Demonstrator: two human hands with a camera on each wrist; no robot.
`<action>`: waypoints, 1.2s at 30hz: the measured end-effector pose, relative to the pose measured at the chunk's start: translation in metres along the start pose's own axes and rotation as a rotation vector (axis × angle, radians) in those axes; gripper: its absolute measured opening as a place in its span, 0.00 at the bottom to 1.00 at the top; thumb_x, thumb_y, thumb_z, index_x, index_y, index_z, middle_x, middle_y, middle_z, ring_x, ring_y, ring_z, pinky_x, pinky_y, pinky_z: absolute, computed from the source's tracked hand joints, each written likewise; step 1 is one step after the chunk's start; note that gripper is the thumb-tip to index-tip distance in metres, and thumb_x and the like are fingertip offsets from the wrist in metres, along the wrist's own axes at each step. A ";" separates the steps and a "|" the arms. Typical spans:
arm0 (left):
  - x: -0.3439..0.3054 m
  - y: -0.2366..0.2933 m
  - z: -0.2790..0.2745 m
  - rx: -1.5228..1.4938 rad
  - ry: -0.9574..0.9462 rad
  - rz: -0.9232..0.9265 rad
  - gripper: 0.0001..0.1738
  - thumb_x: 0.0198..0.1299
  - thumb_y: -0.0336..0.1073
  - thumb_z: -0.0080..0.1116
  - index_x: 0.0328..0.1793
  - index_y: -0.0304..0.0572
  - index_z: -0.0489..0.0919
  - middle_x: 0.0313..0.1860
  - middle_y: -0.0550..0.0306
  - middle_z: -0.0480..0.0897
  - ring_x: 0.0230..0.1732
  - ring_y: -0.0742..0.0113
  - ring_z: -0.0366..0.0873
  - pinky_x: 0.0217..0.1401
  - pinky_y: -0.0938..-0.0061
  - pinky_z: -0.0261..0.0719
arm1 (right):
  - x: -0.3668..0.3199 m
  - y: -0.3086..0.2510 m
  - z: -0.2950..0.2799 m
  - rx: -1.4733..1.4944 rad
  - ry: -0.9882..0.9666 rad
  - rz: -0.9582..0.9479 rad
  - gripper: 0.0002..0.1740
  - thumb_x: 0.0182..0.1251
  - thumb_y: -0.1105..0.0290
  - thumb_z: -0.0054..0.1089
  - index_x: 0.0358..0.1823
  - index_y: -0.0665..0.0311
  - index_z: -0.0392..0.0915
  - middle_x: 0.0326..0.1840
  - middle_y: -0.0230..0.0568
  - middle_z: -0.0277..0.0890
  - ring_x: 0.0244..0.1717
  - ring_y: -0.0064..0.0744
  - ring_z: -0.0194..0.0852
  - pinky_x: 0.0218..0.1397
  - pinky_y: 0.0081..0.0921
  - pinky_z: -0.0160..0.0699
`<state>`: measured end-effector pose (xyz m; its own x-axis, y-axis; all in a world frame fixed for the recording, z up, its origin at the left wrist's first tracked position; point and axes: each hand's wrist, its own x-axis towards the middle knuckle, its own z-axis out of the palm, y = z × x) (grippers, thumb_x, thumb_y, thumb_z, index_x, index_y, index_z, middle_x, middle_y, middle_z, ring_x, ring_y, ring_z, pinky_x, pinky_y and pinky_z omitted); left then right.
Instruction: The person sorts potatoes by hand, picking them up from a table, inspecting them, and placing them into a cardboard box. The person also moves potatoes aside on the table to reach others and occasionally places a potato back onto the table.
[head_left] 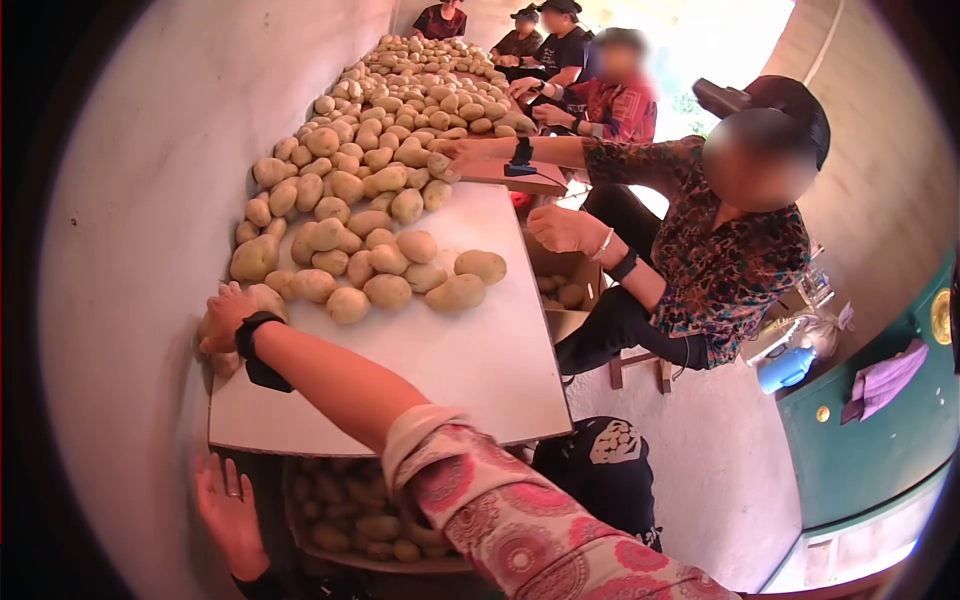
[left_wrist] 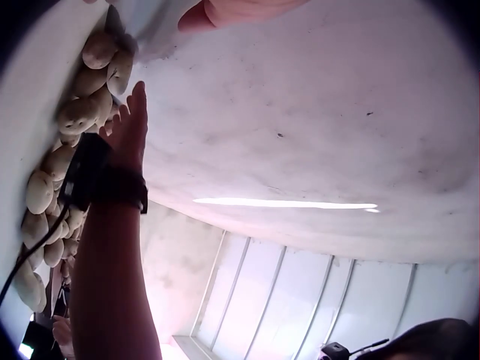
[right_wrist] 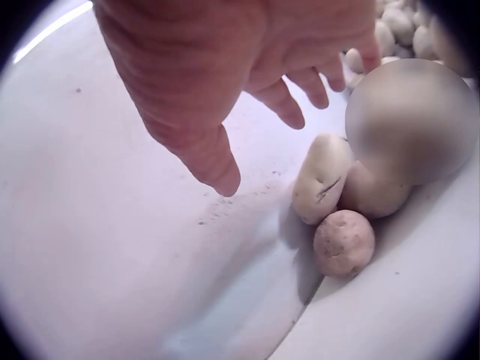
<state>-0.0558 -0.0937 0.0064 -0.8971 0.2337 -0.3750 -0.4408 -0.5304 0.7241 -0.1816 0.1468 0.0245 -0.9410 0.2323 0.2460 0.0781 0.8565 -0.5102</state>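
Note:
My right hand reaches across to the table's near left corner, over a few potatoes beside the wall. Its fingers are extended and loosely spread in the right wrist view, close to a pale potato with a dark scar and a rounder potato. Below the table edge, my left hand is raised with its palm showing and fingers apart, holding nothing. Part of that left hand shows at the top of the left wrist view.
Potatoes are heaped along the white table against the wall. A crate of potatoes stands under the near edge. On the right sits a person in a patterned shirt, one hand at the heap; several others sit farther back.

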 end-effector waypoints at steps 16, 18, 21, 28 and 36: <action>0.028 0.002 -0.019 -0.019 -0.023 -0.053 0.25 0.69 0.41 0.43 0.73 0.54 0.62 0.72 0.55 0.61 0.67 0.66 0.62 0.65 0.68 0.63 | 0.033 -0.017 -0.028 -0.352 -0.521 0.190 0.23 0.67 0.52 0.48 0.60 0.48 0.76 0.65 0.31 0.71 0.68 0.38 0.65 0.67 0.76 0.31; 0.042 -0.008 -0.016 0.015 -0.054 -0.035 0.28 0.69 0.39 0.43 0.75 0.50 0.59 0.75 0.53 0.57 0.70 0.65 0.58 0.69 0.65 0.57 | 0.028 -0.011 -0.016 -0.354 -0.506 0.197 0.24 0.66 0.50 0.50 0.61 0.48 0.75 0.66 0.31 0.70 0.68 0.38 0.64 0.67 0.76 0.30; 0.087 -0.029 -0.023 0.776 -0.167 0.436 0.31 0.67 0.35 0.42 0.76 0.42 0.52 0.77 0.52 0.52 0.76 0.61 0.50 0.76 0.61 0.44 | 0.044 0.005 0.011 -0.343 -0.449 0.187 0.29 0.62 0.44 0.53 0.62 0.47 0.74 0.67 0.31 0.69 0.69 0.38 0.63 0.67 0.78 0.27; 0.079 -0.028 0.018 0.619 -0.093 0.234 0.36 0.61 0.28 0.45 0.77 0.37 0.49 0.78 0.47 0.49 0.78 0.58 0.44 0.77 0.60 0.39 | 0.047 0.038 0.025 -0.347 -0.465 0.150 0.33 0.59 0.39 0.53 0.63 0.46 0.73 0.67 0.31 0.69 0.70 0.37 0.62 0.65 0.81 0.21; 0.105 -0.030 -0.015 0.837 -0.252 0.317 0.36 0.61 0.29 0.46 0.77 0.44 0.52 0.77 0.43 0.49 0.77 0.59 0.45 0.75 0.58 0.39 | 0.031 0.032 -0.012 -0.324 -0.475 0.166 0.32 0.61 0.40 0.51 0.63 0.46 0.73 0.67 0.32 0.69 0.69 0.37 0.63 0.65 0.81 0.18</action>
<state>-0.1361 -0.0654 -0.0636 -0.9161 0.4003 -0.0229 0.0357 0.1383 0.9897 -0.2041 0.1866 0.0261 -0.9461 0.2070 -0.2492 0.2624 0.9409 -0.2144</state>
